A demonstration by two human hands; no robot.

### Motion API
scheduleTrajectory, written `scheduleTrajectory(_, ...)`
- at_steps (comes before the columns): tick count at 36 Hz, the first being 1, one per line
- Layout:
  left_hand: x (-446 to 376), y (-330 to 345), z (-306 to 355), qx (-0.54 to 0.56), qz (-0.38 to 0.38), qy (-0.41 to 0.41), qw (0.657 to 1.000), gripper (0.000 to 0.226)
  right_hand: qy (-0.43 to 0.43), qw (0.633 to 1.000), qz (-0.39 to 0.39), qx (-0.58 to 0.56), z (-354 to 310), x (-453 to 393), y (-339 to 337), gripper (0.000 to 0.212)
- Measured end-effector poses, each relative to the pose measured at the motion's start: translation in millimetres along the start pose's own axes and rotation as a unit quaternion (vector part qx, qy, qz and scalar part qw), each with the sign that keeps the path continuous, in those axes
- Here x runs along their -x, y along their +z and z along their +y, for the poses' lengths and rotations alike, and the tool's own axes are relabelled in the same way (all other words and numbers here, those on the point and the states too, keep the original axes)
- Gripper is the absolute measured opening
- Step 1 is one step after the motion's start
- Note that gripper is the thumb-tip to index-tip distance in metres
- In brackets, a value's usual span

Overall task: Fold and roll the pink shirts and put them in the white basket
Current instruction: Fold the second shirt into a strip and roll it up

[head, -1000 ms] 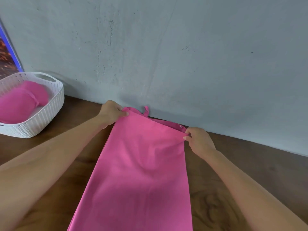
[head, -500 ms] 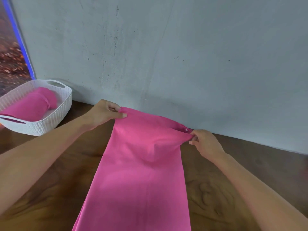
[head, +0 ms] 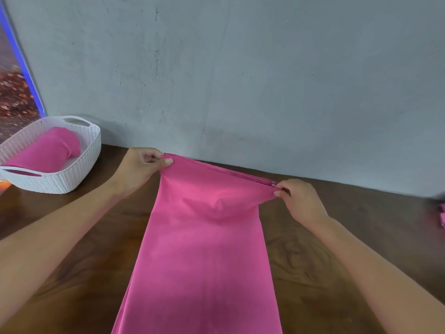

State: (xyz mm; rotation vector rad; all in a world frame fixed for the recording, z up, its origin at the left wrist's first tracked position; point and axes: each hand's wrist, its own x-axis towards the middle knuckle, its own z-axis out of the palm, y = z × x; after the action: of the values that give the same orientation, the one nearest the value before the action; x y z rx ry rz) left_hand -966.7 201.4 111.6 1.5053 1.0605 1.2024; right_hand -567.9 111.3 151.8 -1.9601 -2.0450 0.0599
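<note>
A: What took up most of the view?

B: A grey wall [head: 265, 80] ran across the back, and below it lay a dark wooden table [head: 325, 273]. At the far left edge stood a panel with a blue border [head: 21, 68].

A: And the shirt?

B: The pink shirt [head: 204, 249] lay in a long folded strip down the middle of the table, running from the near edge towards the wall. Its far end was lifted off the wood and pulled taut between the two hands.

A: Where was the basket?

B: The white basket [head: 79, 169] sat on the table at the left, near the wall and well apart from the strip. A rolled pink shirt [head: 48, 153] already lay inside it.

A: How did the hands sit?

B: The left hand [head: 137, 169] pinched the strip's far left corner, thumb pressed against curled fingers with cloth between them. The right hand [head: 301, 201] pinched the far right corner the same way, fingertips clamped on the hem.

A: Anything smaller?

B: A scrap of pink cloth [head: 441, 216] showed at the right edge, too cropped to identify.
</note>
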Motion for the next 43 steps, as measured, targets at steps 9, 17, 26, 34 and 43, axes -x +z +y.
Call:
scheduleTrajectory(9, 46.8, 0.1, -31.0, -0.087, -0.057, -0.052, 0.993, 0.017, 0.071, 0.997, 0.019, -0.037, -1.5, 49.4, 43.7, 0.007)
scheduleTrajectory(17, 85.6, 14.0, -62.5, -0.175, -0.085, -0.058, 0.979, 0.013, 0.096, 0.992, 0.007, -0.076, 5.5, 101.2, 105.6, 0.010)
scheduleTrajectory(26, 132.6, 32.4, -64.8, -0.216, -0.008, -0.046, 0.975, 0.012, 0.074, 0.993, 0.032, -0.082, 19.2, 140.4, 110.8, 0.011)
scheduleTrajectory(34, 196.3, 58.4, -49.4, -0.210, 0.026, -0.078, 0.974, 0.014, 0.059, 0.993, 0.039, -0.093, 31.3, 196.8, 99.6, 0.008)
scheduleTrajectory(43, 285.1, 96.4, -26.1, -0.199, 0.046, -0.086, 0.975, 0.015, 0.048, 0.991, 0.046, -0.116, 54.4, 285.4, 82.0, 0.005)
